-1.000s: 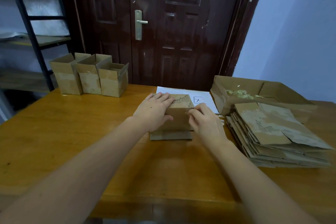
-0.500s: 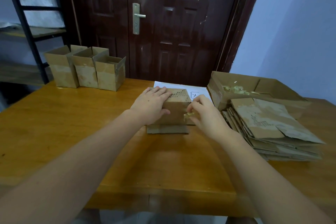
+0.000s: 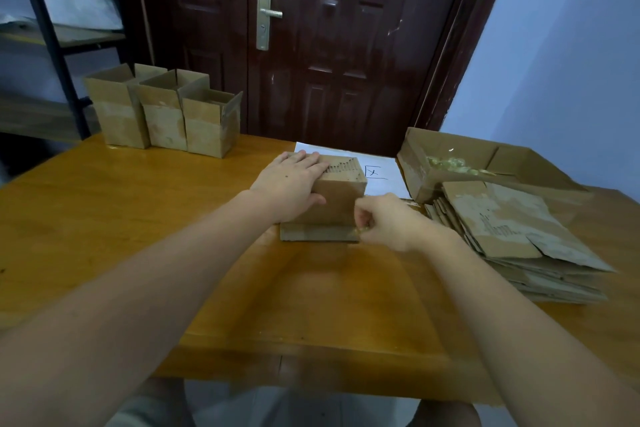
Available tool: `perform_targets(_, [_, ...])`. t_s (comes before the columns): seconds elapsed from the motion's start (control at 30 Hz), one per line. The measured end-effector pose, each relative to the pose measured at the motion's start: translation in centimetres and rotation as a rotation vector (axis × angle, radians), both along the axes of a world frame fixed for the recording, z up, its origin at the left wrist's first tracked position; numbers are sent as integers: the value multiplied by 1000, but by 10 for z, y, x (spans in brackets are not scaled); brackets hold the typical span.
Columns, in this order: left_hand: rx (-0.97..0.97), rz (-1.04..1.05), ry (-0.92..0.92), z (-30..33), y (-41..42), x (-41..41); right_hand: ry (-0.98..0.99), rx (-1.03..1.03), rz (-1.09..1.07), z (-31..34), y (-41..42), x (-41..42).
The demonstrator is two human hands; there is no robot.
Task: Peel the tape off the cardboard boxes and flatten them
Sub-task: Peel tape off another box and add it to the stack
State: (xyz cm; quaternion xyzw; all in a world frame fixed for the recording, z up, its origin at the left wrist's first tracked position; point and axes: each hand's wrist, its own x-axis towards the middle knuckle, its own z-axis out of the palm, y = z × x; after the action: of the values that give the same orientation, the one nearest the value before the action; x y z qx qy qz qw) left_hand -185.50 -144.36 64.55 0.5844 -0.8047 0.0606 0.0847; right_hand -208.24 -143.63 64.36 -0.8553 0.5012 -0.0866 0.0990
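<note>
Pinning the small box point(image 3: 341, 196) down at the middle of the table point(image 3: 138, 218), the left hand point(image 3: 294, 184) lies flat over its top with fingers spread, seemingly to stop it sliding while the right hand point(image 3: 384, 220) pinches a strip of tape point(image 3: 362, 228) at the lower right corner. Flattened boxes point(image 3: 512, 236) are stacked just to the right, handy for adding the next; three open boxes point(image 3: 162, 111) wait at the far left edge. A dark door point(image 3: 329, 45) and pale wall point(image 3: 571, 62) stand behind.
</note>
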Motion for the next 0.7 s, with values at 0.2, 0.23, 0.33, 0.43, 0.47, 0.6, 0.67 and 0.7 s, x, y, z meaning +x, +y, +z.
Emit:
perform_targets(0.2, [8,17,8,1,2,-3,-494,66,-109,-16,-2,-21])
perform_targets(0.23, [11,20,7,1,1,-4,-467,7,-140,-16,-5,-24])
perform_targets(0.33, [9,31,1,1,0,-5,-486,-97,-271,-7,-14,-30])
perform_targets(0.43, [4,38,9,-1,-2,-6,-460,-171,-368,9,-28,-38])
perform_targets(0.47, [2,40,8,-2,-3,-6,-450,-186,-408,15,-34,-41])
perform_targets(0.6, [5,45,3,-4,-4,-4,-506,-279,-528,45,-61,-60])
perform_targets(0.67, [-1,36,-2,-3,-2,-4,-507,-306,-607,57,-79,-73])
perform_targets(0.7, [-7,34,-1,-3,-1,-4,-504,-289,-646,61,-88,-80])
